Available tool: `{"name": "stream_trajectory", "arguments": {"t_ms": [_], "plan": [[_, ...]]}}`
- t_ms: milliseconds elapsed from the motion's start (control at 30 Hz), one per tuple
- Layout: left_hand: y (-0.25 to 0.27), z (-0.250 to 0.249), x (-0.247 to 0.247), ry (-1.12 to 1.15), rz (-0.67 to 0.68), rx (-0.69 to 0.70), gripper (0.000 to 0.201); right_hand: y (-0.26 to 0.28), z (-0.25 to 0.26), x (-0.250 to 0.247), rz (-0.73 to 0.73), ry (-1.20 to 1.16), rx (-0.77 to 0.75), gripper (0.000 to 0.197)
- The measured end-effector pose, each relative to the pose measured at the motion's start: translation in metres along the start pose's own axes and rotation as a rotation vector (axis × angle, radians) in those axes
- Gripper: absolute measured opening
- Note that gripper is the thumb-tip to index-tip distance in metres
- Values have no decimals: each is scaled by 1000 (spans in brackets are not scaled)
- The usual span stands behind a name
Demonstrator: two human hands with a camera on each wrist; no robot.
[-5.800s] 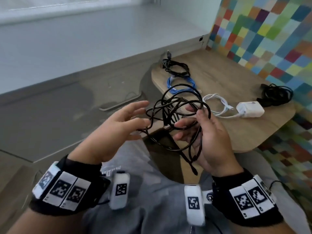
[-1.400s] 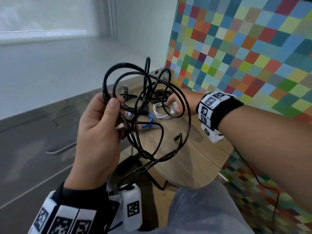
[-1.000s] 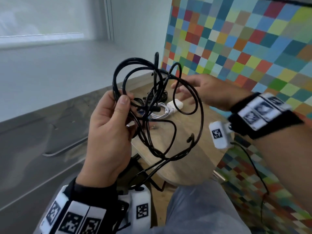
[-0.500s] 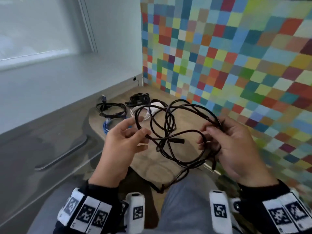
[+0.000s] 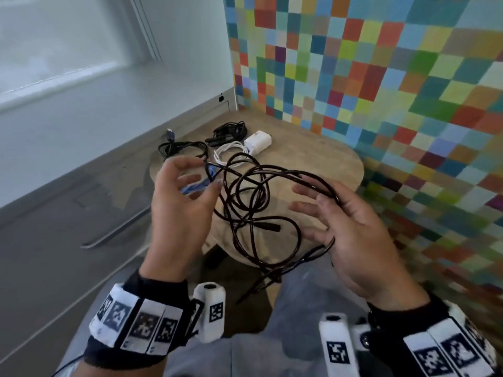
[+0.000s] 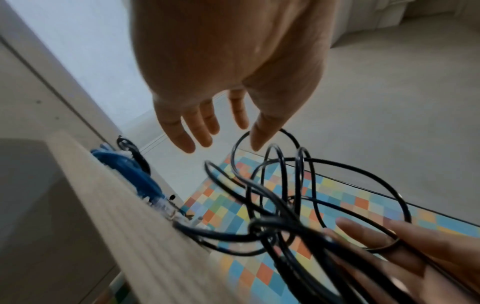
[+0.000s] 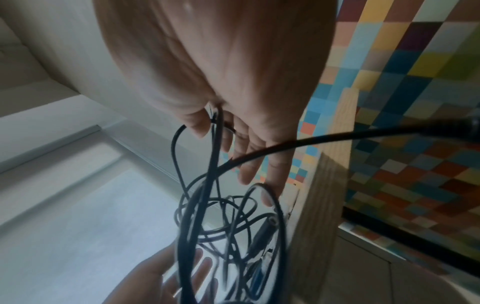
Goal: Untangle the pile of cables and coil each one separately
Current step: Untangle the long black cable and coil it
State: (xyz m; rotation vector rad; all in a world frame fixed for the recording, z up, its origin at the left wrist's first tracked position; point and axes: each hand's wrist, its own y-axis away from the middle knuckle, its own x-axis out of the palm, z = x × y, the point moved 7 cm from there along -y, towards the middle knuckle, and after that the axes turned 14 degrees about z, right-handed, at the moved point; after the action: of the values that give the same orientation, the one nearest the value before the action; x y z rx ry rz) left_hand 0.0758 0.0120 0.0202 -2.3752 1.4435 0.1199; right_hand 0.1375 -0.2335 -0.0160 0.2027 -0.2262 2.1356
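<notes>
Black cable (image 5: 253, 210), tangled in loose loops, is carried by the right hand (image 5: 351, 232): strands are draped across the palm and run between thumb and fingers, which are spread and only slightly bent, so no tight clamp is seen. In the right wrist view the strands are seen passing through the crotch betw. thumb and fingers (image 7: 259, 156). Whether the thumb presses the strands can't be told. The left hand (image 5: 179, 210) is held just left of the tangle, fingers loosely curled, w/ nothing gripped; its thumb tip is near one loop, contact unclear due to blur. In the left wrist view the left-hand fingers (image 6: 182, 131) are shown relaxed & apart above the loops.

The tangle is held in the air, over the near edge of the wooden table (image 5: 313, 164) and above the lap. A plug end (image 5: 268, 227) is seen sticking out mid-tangle; a tail hangs down toward the knees.

On the table, farther back, other cables are laid apart from one another: a blue coil (image 5: 196, 186) partly hidden behind the left hand, a black coil (image 5: 182, 146) at the left edge, a white cable (image 5: 230, 153) w/ a white charger (image 5: 258, 142), and a black bundle (image 5: 228, 130) behind it. A multicoloured checked wall (image 5: 381, 77) stands to the right; grey cabinets (image 5: 54, 213) are at left.
</notes>
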Motion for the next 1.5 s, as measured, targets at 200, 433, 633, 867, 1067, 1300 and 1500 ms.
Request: {"name": "stream_trajectory", "arguments": {"t_ms": [200, 433, 633, 867, 1067, 1300, 1500], "plan": [[8, 21, 14, 135, 248, -283, 41, 1, 8, -2, -63, -307, -77, 34], [16, 22, 28, -14, 336, -224, 40, 0, 0, 7, -25, -476, -46, 38], [15, 13, 32, 269, 283, -141, 15, -1, -9, 8, -29, -451, -2, 41], [11, 3, 27, 698, 347, -80, 11, -1, -16, -1, -138, -460, 3, 39], [13, 9, 27, 488, 255, -204, 11, 0, -19, 2, -126, -446, 21, 33], [23, 13, 48, 259, 568, -299, 32, 1, -7, 9, -33, -437, -33, 36], [12, 8, 30, 88, 336, -161, 16, 2, 1, 4, -71, -420, -87, 35]]}}
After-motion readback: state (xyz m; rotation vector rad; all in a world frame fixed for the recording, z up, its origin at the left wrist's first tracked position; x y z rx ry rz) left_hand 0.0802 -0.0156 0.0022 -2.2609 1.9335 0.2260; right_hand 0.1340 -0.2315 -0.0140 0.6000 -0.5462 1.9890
